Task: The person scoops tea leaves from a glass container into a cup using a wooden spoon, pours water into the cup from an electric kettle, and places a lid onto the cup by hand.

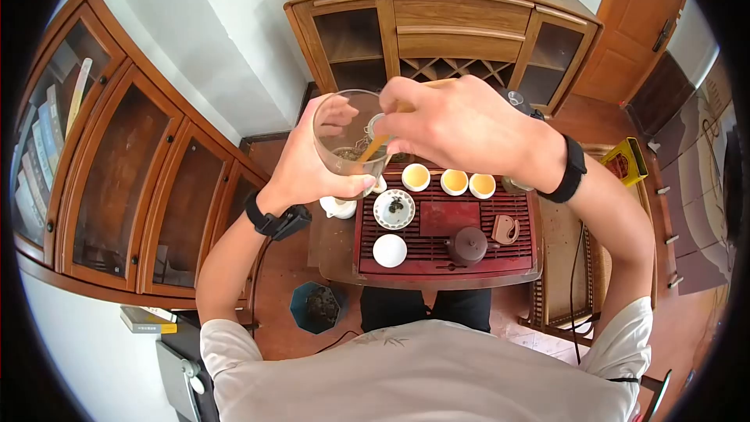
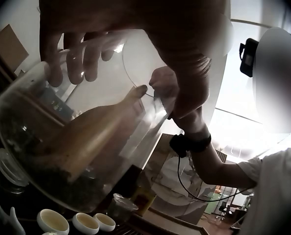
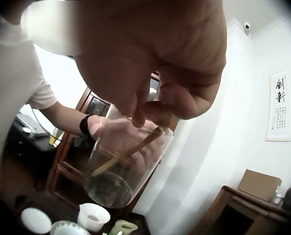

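My left hand (image 1: 301, 168) grips a clear glass pitcher (image 1: 348, 134) lifted above the red tea tray (image 1: 445, 262). Dark wet tea leaves lie at the pitcher's bottom (image 3: 107, 188). My right hand (image 1: 461, 125) pinches a thin wooden tea scoop (image 1: 375, 144) whose tip reaches down into the pitcher (image 2: 62, 147) among the leaves. In the right wrist view the scoop (image 3: 123, 154) slants through the glass. Three small cups of yellow tea (image 1: 449, 180) stand in a row at the tray's far edge.
On the tray stand a lidded bowl with leaves (image 1: 394, 209), a white lid (image 1: 389, 250), a brown clay teapot (image 1: 467, 245) and a small clay figure (image 1: 505, 228). A white funnel (image 3: 93, 216) sits left. A wooden cabinet (image 1: 437, 31) is behind, glass-door bookcases (image 1: 117, 156) left, a bin (image 1: 316, 306) below.
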Motion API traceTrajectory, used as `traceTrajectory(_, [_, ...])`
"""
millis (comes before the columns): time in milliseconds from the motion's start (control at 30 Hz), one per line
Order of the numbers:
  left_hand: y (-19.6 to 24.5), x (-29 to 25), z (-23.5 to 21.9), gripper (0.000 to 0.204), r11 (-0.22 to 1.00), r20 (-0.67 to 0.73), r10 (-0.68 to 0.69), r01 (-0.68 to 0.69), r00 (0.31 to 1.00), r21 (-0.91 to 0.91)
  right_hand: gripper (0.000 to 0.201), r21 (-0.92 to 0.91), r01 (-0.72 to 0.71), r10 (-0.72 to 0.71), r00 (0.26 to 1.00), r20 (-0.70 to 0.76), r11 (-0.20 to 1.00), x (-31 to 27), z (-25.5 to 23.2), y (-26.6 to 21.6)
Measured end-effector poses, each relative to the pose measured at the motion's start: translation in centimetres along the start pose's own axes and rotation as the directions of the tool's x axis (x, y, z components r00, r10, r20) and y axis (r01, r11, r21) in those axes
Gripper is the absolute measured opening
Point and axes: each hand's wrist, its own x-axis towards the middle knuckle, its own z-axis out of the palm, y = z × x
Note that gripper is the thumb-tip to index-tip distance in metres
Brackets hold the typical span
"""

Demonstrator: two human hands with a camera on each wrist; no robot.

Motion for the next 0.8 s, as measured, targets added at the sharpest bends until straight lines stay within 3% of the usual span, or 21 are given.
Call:
traceTrajectory(167, [-0.1, -1.6, -0.2, 0.116, 0.99, -0.026, -0.009, 0.013, 1.0, 0.141, 0.009, 0.081, 0.045, -0.055, 0.989, 0.136, 0.996, 1.6, -0.9, -1.0])
traceTrajectory(233, [0.1, -1.9, 0.2, 0.117, 0.995, 0.007, 0.004, -0.005, 1.0, 0.098, 0.009, -0.08, 0.094, -0.078, 0.98, 0.182, 0.992, 2.1, -0.6, -1.3])
traceTrajectory(267, [0.4, -2.0, 0.5, 0.117, 0.995, 0.01, 0.002, -0.003, 1.0, 0.096, 0.009, -0.077, 0.09, -0.075, 0.98, 0.183, 0.993, 2.3, -0.2, -1.3])
traceTrajectory(333, [1.0, -2.2, 1.1, 0.117, 0.979, 0.042, 0.057, -0.064, 0.997, 0.192, 0.006, -0.162, 0.136, -0.076, 0.941, 0.33, 0.977, 2.8, 0.5, -1.6])
traceTrajectory(500, [2.8, -1.8, 2.4, 0.111, 0.972, 0.049, 0.104, -0.112, 0.993, 0.208, 0.002, -0.235, 0.205, -0.083, 0.892, 0.444, 0.95, 2.5, 0.7, -3.1])
traceTrajectory(533, [3.4, -1.7, 2.6, 0.109, 0.946, 0.061, 0.14, -0.152, 0.988, 0.285, 0.002, -0.236, 0.229, -0.093, 0.874, 0.477, 0.945, 2.5, 0.6, -3.3])
traceTrajectory(767, [3.2, -1.8, 3.0, 0.104, 0.86, 0.097, 0.199, -0.221, 0.975, 0.459, 0.005, -0.253, 0.177, -0.067, 0.918, 0.391, 0.951, 1.2, -0.7, -3.2])
traceTrajectory(800, [3.0, -1.9, 3.0, 0.104, 0.861, 0.099, 0.198, -0.221, 0.975, 0.458, 0.006, -0.267, 0.164, -0.071, 0.942, 0.327, 0.95, 0.9, -0.6, -3.0])
